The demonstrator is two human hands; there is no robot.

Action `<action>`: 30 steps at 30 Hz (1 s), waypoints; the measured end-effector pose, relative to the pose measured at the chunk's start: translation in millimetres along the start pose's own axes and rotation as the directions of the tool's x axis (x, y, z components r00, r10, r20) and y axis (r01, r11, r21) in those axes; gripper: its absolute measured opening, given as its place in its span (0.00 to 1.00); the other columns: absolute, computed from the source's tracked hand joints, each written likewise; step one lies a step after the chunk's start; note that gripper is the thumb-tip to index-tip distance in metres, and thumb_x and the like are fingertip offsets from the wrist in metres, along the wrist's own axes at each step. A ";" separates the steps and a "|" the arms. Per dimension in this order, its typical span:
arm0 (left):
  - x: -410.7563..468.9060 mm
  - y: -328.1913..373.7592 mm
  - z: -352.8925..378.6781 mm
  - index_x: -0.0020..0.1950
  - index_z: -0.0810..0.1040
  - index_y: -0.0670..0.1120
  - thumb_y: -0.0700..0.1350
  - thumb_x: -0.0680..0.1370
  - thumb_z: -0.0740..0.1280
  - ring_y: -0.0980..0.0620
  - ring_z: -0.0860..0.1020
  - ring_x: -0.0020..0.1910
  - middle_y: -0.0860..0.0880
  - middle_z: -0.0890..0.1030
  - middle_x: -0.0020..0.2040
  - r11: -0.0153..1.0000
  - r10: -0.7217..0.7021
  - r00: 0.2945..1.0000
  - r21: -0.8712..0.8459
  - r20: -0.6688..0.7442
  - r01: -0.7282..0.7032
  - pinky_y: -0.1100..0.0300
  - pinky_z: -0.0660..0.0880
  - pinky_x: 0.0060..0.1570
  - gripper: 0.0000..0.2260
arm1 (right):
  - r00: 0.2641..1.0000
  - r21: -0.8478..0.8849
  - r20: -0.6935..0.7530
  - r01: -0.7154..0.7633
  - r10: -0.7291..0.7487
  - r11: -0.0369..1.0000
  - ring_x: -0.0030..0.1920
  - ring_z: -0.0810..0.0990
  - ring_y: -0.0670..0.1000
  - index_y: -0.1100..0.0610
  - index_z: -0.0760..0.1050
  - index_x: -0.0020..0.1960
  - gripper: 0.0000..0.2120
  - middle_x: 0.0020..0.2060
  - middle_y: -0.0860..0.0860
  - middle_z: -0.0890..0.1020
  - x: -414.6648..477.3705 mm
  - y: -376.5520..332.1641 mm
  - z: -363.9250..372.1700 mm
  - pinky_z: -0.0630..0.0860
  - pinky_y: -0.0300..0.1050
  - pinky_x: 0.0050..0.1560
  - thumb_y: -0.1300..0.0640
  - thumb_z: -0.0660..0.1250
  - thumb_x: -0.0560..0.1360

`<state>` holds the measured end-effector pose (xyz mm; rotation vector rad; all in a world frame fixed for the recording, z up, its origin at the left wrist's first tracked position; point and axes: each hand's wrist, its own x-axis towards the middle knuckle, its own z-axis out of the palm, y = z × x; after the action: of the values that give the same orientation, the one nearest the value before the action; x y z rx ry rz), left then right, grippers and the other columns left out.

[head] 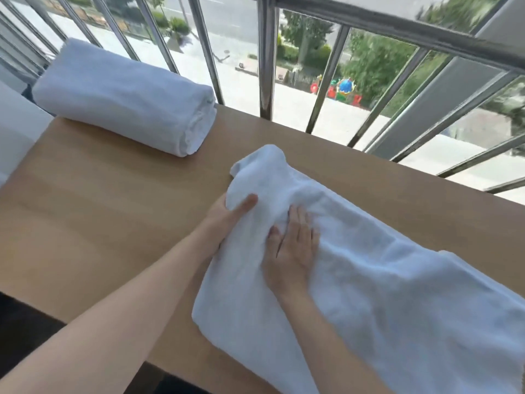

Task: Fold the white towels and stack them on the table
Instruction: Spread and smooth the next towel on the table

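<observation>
An upper-floor balcony. Beyond the right hand [292,248] a metal railing [267,66] borders the wooden table [99,217]. Pavement [244,89], trees [377,61] and a playground [342,89] lie below it.

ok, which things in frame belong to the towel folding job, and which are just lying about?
Job:
- flat towel, across the table
- left hand, pinching its far end
- right hand, pressed flat on it
- rolled towel, at the table's far left corner

Just there:
- railing
- white object at the left edge, cannot identify
- playground outside
</observation>
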<state>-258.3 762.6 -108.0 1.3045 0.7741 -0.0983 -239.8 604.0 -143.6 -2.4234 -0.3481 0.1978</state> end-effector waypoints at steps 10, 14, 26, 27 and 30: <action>28.8 14.6 -21.9 0.66 0.80 0.50 0.59 0.75 0.75 0.41 0.80 0.63 0.41 0.81 0.65 0.925 -0.282 0.808 -0.077 0.516 0.372 0.50 0.81 0.53 0.24 | 0.999 -0.029 0.036 -0.025 0.026 0.999 0.80 0.51 0.44 0.56 0.54 0.81 0.32 0.80 0.47 0.59 0.8 2.1 -3.0 0.43 0.46 0.80 0.42 0.43 0.81; 19.8 14.7 -42.3 0.73 0.69 0.48 0.51 0.74 0.78 0.41 0.80 0.63 0.41 0.78 0.68 0.971 -0.133 0.875 -0.115 0.466 0.208 0.42 0.79 0.59 0.31 | 0.996 -0.169 0.080 -0.014 0.028 0.986 0.80 0.48 0.42 0.50 0.51 0.82 0.31 0.80 0.44 0.55 -9.2 0.8 -4.1 0.42 0.46 0.80 0.40 0.42 0.81; -4.1 20.3 -85.4 0.70 0.75 0.43 0.54 0.73 0.77 0.46 0.82 0.61 0.46 0.83 0.62 0.962 -0.176 0.884 -0.114 0.432 0.247 0.47 0.77 0.63 0.29 | 0.911 -0.402 0.138 -0.308 0.390 0.862 0.80 0.38 0.47 0.38 0.40 0.80 0.26 0.80 0.41 0.40 -17.4 -29.5 10.0 0.32 0.53 0.77 0.42 0.40 0.83; -2.7 20.8 -85.4 0.69 0.76 0.42 0.55 0.74 0.77 0.45 0.81 0.62 0.45 0.83 0.62 0.948 -0.212 0.861 -0.116 0.462 0.296 0.46 0.75 0.65 0.29 | 0.905 -0.382 0.129 -0.332 0.405 0.863 0.80 0.37 0.47 0.38 0.39 0.80 0.26 0.80 0.41 0.39 -22.0 -32.0 12.8 0.32 0.53 0.77 0.42 0.40 0.84; 0.7 21.0 -81.3 0.71 0.75 0.44 0.52 0.78 0.73 0.43 0.79 0.65 0.43 0.80 0.66 0.952 -0.170 0.797 -0.112 0.580 0.285 0.44 0.73 0.68 0.24 | 0.902 -0.361 0.129 -0.343 0.411 0.867 0.79 0.34 0.46 0.37 0.37 0.79 0.25 0.79 0.40 0.36 -28.3 -31.2 15.7 0.30 0.54 0.77 0.43 0.40 0.84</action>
<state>-284.8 841.3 -95.5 0.9126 0.4072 -0.5701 -276.6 628.1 -134.1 -2.7965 0.0212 0.6091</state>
